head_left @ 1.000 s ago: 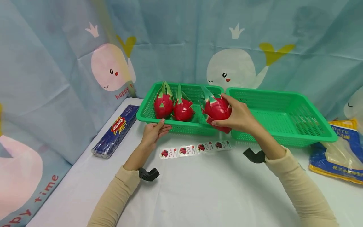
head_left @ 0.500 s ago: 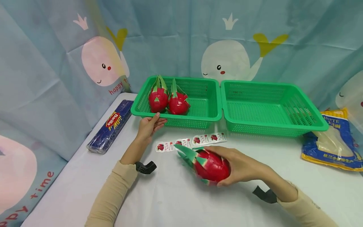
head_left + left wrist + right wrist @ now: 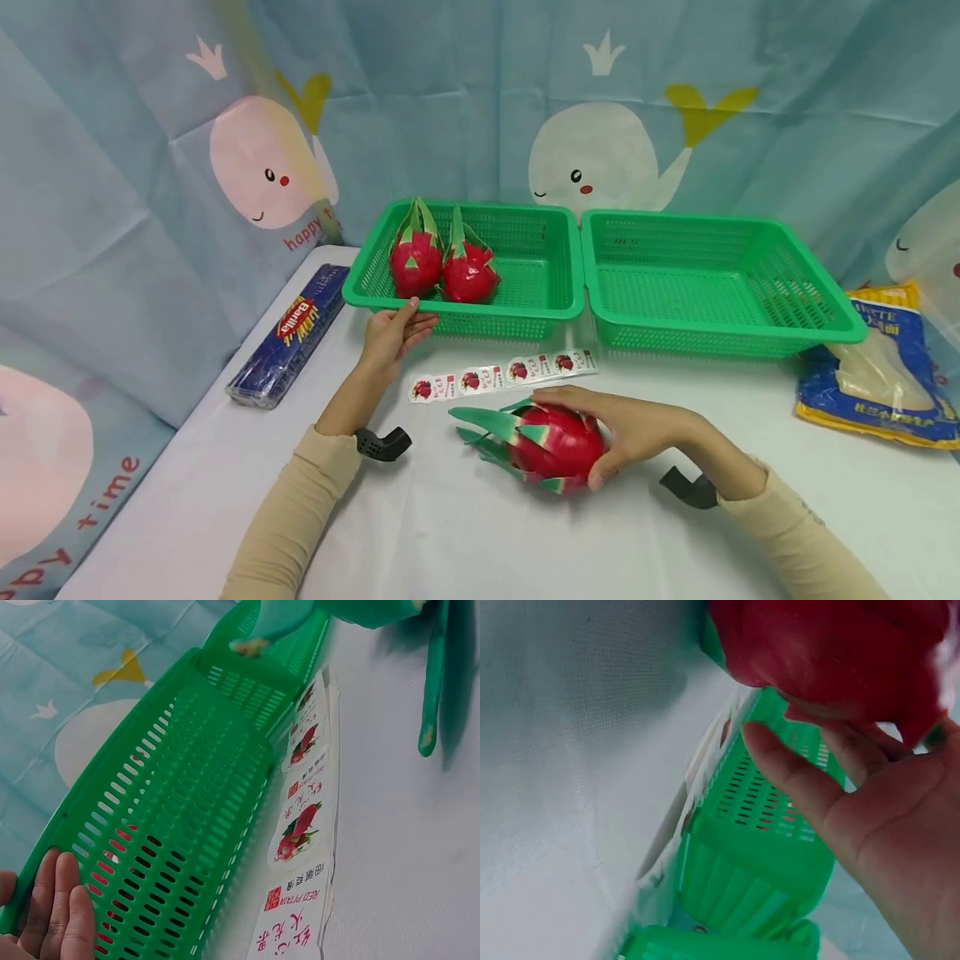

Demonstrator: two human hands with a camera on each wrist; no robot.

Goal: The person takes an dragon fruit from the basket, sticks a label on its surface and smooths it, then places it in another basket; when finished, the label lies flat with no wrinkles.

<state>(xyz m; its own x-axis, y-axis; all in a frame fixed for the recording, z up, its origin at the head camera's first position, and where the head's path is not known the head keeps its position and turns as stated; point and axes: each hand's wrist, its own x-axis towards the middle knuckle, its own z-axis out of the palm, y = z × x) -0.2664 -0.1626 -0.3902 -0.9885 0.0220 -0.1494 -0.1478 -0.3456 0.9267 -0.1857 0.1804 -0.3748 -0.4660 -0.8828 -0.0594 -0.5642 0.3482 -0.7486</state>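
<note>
My left hand [image 3: 386, 340] pinches the front rim of the left green basket [image 3: 517, 312], thumb on top and fingers against the outer wall [image 3: 71, 900]. In that basket, two red dragon fruits [image 3: 416, 265] with green leaf tips stand side by side at the left end. A third dragon fruit [image 3: 558, 446] lies on its side over the front of the white table, leaves pointing left. My right hand [image 3: 637, 425] curls round its right end, thumb low and fingers over the top. In the right wrist view the thumb [image 3: 780, 761] stands a little off the red skin.
A strip of dragon fruit stickers [image 3: 502, 377] lies before the left basket. A second green basket [image 3: 720, 342], with a bare floor, stands to its right. A blue Barilla spaghetti pack [image 3: 288, 337] lies at left, a blue and yellow bag [image 3: 877, 375] at right.
My right hand has brought the third dragon fruit out of the left basket, toward me, tipping it onto its side. My left hand has stayed on the basket rim. The view has shifted slightly.
</note>
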